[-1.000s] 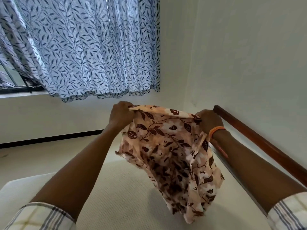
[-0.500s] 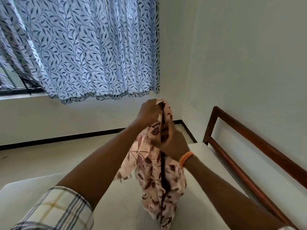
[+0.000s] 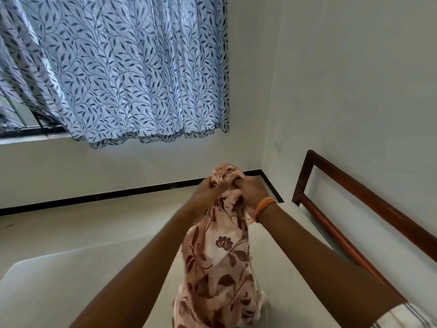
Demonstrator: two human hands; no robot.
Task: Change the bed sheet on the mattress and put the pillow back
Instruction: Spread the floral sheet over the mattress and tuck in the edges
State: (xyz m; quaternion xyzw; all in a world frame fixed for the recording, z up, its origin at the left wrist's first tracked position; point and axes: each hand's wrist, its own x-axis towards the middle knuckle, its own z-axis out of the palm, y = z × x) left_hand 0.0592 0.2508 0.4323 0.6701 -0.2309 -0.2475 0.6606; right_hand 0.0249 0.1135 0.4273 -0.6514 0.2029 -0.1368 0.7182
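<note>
A peach bed sheet with brown flowers hangs bunched in a narrow column above the bare cream mattress. My left hand and my right hand grip its top edge side by side, held out in front of me. An orange band circles my right wrist. The sheet's lower end reaches down to the mattress near the bottom of the view. No pillow is in view.
A brown wooden bed rail runs along the white wall on the right. A blue leaf-patterned curtain hangs over the window at the upper left. Pale floor with a black skirting line lies beyond the mattress.
My hands have come together from wide apart, gathering the spread sheet into a hanging bunch. My right hand rose from lower on the cloth to the top edge beside my left.
</note>
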